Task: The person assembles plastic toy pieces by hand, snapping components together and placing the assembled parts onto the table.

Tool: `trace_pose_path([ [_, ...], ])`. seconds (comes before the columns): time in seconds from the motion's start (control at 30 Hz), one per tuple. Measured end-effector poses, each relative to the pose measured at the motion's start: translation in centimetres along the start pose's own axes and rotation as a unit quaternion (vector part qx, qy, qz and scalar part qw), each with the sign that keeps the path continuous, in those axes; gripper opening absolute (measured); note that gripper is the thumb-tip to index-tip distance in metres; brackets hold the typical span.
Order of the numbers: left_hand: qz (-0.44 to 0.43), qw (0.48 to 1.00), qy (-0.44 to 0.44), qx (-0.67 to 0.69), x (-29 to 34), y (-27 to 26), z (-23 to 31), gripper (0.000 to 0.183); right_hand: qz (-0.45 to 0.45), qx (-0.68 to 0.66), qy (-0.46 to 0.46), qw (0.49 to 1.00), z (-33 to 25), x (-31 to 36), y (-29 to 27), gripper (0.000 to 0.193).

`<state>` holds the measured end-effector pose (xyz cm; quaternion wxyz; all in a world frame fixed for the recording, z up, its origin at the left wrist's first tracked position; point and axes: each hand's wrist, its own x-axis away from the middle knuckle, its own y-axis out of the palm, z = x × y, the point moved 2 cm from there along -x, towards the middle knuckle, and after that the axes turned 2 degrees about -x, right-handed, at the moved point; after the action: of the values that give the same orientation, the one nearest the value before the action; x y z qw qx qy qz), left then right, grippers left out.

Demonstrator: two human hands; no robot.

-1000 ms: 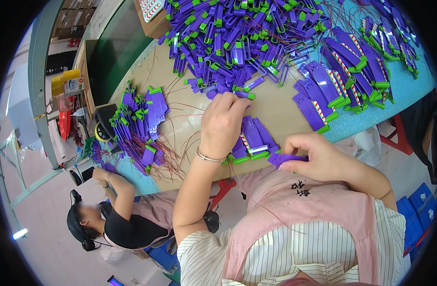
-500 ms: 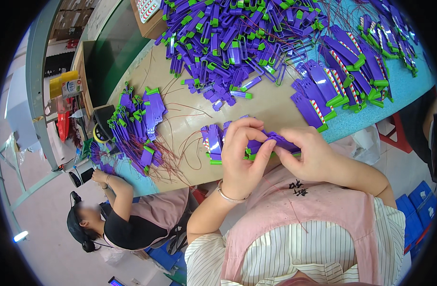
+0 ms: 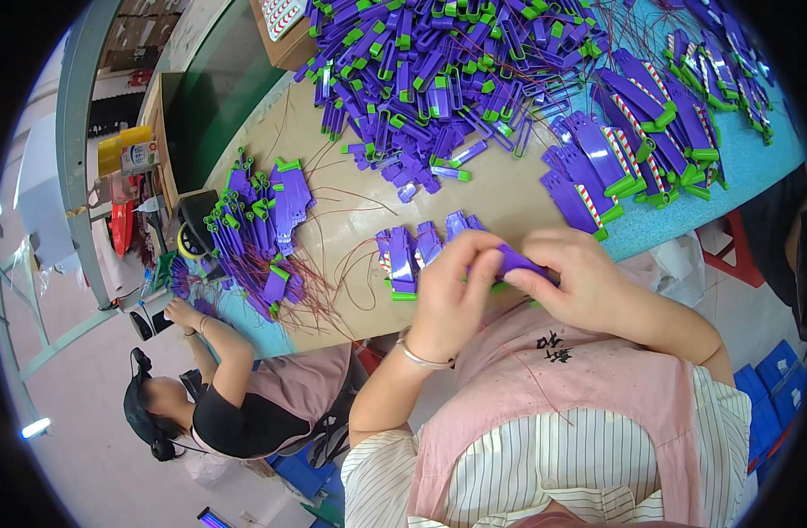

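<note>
And here, left hand (image 3: 456, 286) and right hand (image 3: 584, 273), we pinch a purple piece (image 3: 519, 263) at the tan table (image 3: 509, 198), green panel (image 3: 211, 123) left of it, dark apron writing (image 3: 559, 355) on its near side

Work area: tan-and-blue table (image 3: 526, 198).
Grey metal post (image 3: 72, 176) at left; lit lamp (image 3: 36, 429) at lower left; red stool (image 3: 742, 251), blue bins (image 3: 781, 370), pale floor (image 3: 727, 308) at right.

Left fingers (image 3: 483, 271) have moved from the pile (image 3: 430, 84) to a purple piece (image 3: 519, 261)

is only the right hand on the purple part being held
No, the fingers of both the left hand and the right hand are on the purple part.
</note>
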<state>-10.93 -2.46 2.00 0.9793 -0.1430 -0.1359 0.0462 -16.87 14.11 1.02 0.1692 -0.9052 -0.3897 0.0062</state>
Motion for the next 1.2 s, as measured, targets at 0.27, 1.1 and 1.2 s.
trace_pose_path([
  [0.27, 0.147, 0.871, 0.171, -0.436, -3.0, -5.2, -0.3, 0.01, 0.166, 0.337, 0.017, 0.927, 0.3, 0.4, -2.1, 0.049],
  [1.1, -0.044, 0.984, 0.156, -0.071, -1.7, -0.8, -0.4, 0.032, -0.115, -0.343, 0.17, 0.916, 1.9, -0.3, 0.5, 0.017],
  [1.2, -0.04, 0.997, -0.027, 0.061, -0.6, -0.7, -0.1, 0.019, -0.156, -0.21, 0.177, 0.949, 1.8, -0.5, -0.2, 0.018],
])
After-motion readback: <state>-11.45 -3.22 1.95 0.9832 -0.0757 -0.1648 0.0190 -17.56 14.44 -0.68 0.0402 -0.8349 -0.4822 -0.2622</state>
